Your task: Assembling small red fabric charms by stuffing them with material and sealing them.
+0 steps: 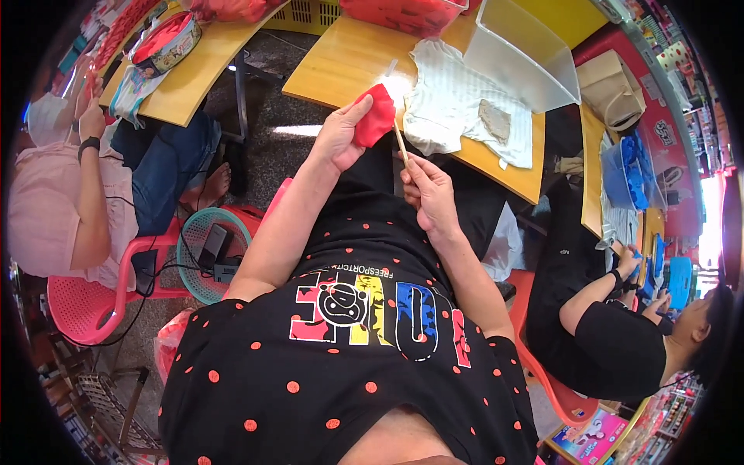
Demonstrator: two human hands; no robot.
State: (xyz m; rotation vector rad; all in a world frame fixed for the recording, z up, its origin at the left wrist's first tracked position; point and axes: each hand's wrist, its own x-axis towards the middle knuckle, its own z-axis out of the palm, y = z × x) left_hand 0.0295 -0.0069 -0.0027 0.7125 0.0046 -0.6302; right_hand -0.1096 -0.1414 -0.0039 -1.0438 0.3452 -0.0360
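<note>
My left hand (338,139) is closed on a small piece of red fabric (377,116), pinched with the thumb on top, just off the near edge of the wooden table (329,66). In my right hand (431,194) is a thin wooden stick (401,144), gripped between thumb and fingers near its lower end. The stick's upper end points up toward the red fabric; whether the two touch I cannot tell. Beyond my hands a white striped cloth (438,93) lies spread on the table, with a small grey-beige patch (494,120) on it.
A clear plastic bin (527,46) and a red basket (403,15) stand toward the back of the table. People work at the left and right. A teal basket (194,267) with dark devices sits at my left beside a pink chair (81,310). A blue container (622,170) is at right.
</note>
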